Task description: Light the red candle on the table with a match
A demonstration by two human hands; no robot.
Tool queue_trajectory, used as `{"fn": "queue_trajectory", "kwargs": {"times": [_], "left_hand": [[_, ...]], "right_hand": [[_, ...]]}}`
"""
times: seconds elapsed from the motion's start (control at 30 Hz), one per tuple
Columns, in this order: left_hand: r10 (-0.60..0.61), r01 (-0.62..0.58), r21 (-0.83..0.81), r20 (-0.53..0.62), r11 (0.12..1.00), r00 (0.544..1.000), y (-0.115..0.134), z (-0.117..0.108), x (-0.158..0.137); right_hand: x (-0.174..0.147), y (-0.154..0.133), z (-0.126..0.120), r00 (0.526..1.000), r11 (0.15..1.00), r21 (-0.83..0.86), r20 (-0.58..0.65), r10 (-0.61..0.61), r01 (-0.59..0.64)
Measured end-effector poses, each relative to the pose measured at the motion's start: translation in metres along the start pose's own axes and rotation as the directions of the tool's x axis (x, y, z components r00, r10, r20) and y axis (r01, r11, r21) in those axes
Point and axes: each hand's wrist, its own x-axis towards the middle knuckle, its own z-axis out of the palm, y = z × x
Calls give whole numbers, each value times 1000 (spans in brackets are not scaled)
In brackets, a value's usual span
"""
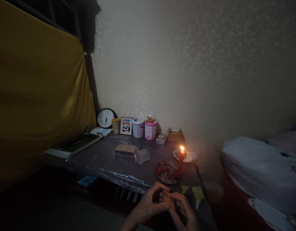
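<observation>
Low in the view, near the table's front edge, a small matchbox (169, 201) is held between my two hands. My left hand (154, 202) pinches it from the left, thumb below and fingers above. The fingers of my right hand (185, 210) close round its other side. Dim light hides which part of the box each fingertip presses. Just beyond my hands, a round metal dish (160, 178) holds many small dark-tipped bits, perhaps burnt matches. A lit red candle (180, 162) rises at the dish's right side.
A plastic-wrapped pack of small boxes (125, 151) lies mid-table (100, 160). Along the wall stand a clock (106, 117), a yellow cup (116, 125), a panda picture (126, 125), two canisters and a cardboard box (175, 135). Books (73, 146) lie at left, a white bag (256, 170) at right.
</observation>
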Motion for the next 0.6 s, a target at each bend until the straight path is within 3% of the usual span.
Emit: {"fn": "queue_trajectory", "kwargs": {"times": [0.2, 0.6], "left_hand": [[18, -17, 51, -9, 999, 1000, 3, 0, 1], [18, -18, 0, 2, 1000, 1000, 5, 2, 1]], "right_hand": [[-1, 3, -2, 999, 1000, 8, 43, 21, -21], [1, 2, -1, 998, 998, 62, 60, 2, -6]]}}
